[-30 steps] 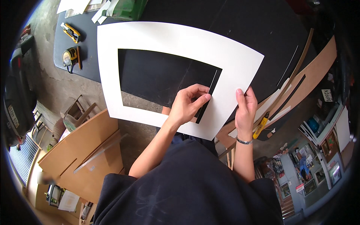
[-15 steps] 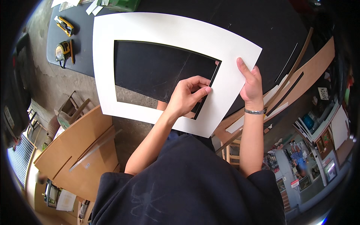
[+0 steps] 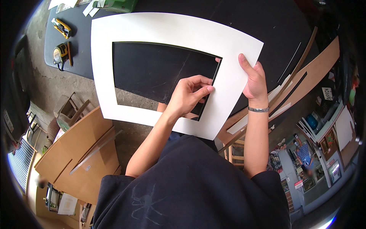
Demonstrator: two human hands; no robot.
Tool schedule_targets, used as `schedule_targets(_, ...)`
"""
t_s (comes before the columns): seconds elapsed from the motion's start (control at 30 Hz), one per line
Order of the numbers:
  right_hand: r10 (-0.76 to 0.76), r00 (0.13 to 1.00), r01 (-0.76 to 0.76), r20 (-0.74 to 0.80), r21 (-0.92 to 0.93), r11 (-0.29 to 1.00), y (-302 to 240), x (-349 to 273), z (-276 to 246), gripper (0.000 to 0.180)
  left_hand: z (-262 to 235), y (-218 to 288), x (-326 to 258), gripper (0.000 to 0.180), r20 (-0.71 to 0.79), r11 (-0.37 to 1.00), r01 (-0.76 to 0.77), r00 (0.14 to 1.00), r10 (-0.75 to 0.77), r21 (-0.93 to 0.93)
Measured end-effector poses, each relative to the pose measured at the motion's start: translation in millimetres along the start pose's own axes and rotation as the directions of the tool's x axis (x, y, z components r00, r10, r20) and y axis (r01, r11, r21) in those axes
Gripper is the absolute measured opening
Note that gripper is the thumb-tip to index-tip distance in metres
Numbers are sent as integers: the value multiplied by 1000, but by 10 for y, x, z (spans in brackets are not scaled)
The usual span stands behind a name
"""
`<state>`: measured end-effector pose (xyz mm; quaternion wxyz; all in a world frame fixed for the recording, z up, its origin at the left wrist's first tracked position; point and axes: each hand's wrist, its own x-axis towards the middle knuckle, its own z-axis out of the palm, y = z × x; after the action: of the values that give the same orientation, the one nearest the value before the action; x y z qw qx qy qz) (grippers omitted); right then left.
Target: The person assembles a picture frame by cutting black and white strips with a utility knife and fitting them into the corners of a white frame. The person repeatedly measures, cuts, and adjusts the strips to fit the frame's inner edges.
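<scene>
A white picture mat (image 3: 152, 27) with a large rectangular opening is held up over the black table. A dark strip lines the right inner edge of its opening. My left hand (image 3: 188, 95) reaches across the front, its thumb and fingers closed on that inner edge around mid-height. On the right border, my right hand (image 3: 254, 82) grips the mat, thumb on the front face and fingers behind. A fingertip shows through the opening's upper right corner. Most of the right fingers are hidden by the mat.
The black table (image 3: 244, 28) carries a yellow utility knife (image 3: 62, 28), a tape measure (image 3: 61, 53) and a green container (image 3: 122, 4). Long wood strips (image 3: 301, 84) lie at right. Brown boards (image 3: 82, 152) lean at lower left. A person (image 3: 304, 152) is in the right background.
The whole view has shifted slightly, with mat and table items a little further left. Both hands keep their grip on the mat; the left fingers have barely moved.
</scene>
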<state>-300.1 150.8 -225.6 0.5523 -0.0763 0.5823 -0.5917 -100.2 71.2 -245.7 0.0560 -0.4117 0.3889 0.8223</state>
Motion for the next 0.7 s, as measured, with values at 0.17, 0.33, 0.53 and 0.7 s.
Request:
schedule_targets(0.17,5,999,-4,34,-14,1000,7,7,-61,45,14,44,11,23,5,1000,6,1000,-6,11)
schedule_targets(0.33,-8,1000,8,1,-29,1000,2,5,11,47,8,60,10,23,12,1000,16,1000,-16,16)
schedule_targets(0.53,-8,1000,8,30,-25,1000,6,10,-13,47,6,35,25,24,19,1000,20,1000,-20,17)
schedule_targets(0.7,-8,999,8,32,-2,1000,12,17,-19,47,4,58,33,23,27,1000,9,1000,-9,11)
